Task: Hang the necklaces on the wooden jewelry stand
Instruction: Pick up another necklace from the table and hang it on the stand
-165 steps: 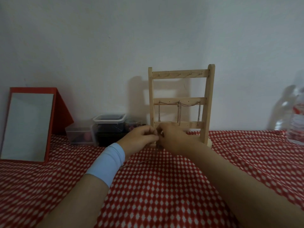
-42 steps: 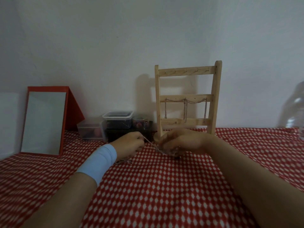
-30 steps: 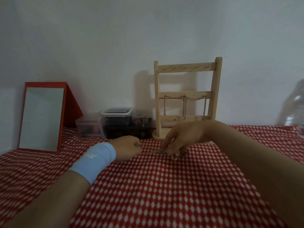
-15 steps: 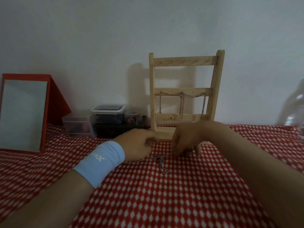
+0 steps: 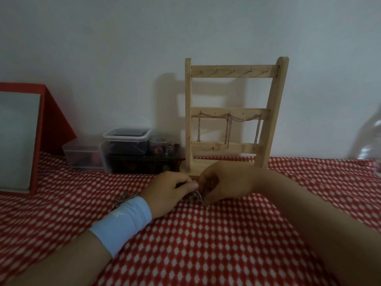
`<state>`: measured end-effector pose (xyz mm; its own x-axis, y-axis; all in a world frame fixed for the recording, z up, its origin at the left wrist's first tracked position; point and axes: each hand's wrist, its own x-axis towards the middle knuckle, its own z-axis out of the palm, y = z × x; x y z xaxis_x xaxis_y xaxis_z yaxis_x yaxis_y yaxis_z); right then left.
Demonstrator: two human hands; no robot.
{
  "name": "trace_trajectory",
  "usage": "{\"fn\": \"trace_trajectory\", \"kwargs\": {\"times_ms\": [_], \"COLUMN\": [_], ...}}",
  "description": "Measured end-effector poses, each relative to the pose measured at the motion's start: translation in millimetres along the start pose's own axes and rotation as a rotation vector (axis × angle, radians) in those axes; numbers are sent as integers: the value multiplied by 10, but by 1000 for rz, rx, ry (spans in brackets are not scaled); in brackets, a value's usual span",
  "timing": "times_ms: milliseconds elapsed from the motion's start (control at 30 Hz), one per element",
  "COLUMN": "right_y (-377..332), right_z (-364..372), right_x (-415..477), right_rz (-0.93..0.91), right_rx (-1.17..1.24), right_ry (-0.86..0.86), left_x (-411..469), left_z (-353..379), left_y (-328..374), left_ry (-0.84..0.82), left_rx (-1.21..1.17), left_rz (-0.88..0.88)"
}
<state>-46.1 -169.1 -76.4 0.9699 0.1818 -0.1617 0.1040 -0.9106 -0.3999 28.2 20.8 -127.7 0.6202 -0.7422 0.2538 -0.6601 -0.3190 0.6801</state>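
Note:
A wooden jewelry stand [image 5: 272, 112] stands against the wall, with thin chains [image 5: 228, 126] draped along its middle bar. In front of its base my left hand [image 5: 169, 193] and my right hand [image 5: 224, 184] meet over the red cloth. Both pinch a bunched silver necklace [image 5: 194, 198] between their fingertips, low on the cloth. A loose end of chain [image 5: 122, 200] trails out behind my left wrist, which wears a light blue band.
Clear plastic tubs [image 5: 125, 139] and a dark box [image 5: 142, 164] sit left of the stand. A red-framed mirror [image 5: 18, 139] leans at far left. A clear plastic bottle [image 5: 371, 145] stands at the right edge. A red-and-white chequered cloth [image 5: 206, 244] covers the table.
My hands have drawn together from apart and now bunch the necklace between them. The chain that lay spread on the cloth half a second ago is gathered under my fingertips.

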Motion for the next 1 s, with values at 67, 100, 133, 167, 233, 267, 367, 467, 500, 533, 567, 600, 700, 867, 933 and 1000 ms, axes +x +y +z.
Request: {"fn": "trace_trajectory", "kwargs": {"times_ms": [67,100,133,167,233,267,367,467,500,533,567,600,700,867,933,1000], "right_y": [-7,-19,-30,-41,-51,-51,-39,-45,-54,-61,-77,-89,-144,-125,-115,-132], "right_z": [17,29,44,59,82,85,86,86,85,86,86,87,63,72,86,78], "right_x": [-21,-32,-39,-43,-42,-46,-51,-60,-63,-60,-61,-55,-71,-71,-64,-74], "right_rz": [20,24,21,13,7,11,32,49,50,45,39,29,-7,-108,-133,-140], "right_rx": [44,78,117,159,235,255,341,423,418,418,424,439,443,503,514,548], "right_ry": [5,18,41,66,95,98,96,106,99,91,84,82,163,379,365,344], "left_x": [-2,-3,-2,0,-10,-13,-17,-14,-7,3,-4,-6,46,47,51,61], "left_z": [11,11,12,12,12,10,-21,-67,-92,-111,-117,-118,-192,-151,-152,-155], "left_y": [-11,-9,-6,-3,14,22,36,32,55,75,103,127,193,-9,55,95], "left_ry": [48,71,85,91,84,74,21,-56,-66,-62,-46,-13,95,-39,-48,21], "left_rx": [-38,-65,-90,-113,-152,-165,-186,-174,-184,-211,-251,-298,-418,-395,-448,-553], "left_rz": [-22,-32,-40,-46,-57,-62,-90,-113,-122,-129,-138,-148,-267,-361,-320,-272]}}
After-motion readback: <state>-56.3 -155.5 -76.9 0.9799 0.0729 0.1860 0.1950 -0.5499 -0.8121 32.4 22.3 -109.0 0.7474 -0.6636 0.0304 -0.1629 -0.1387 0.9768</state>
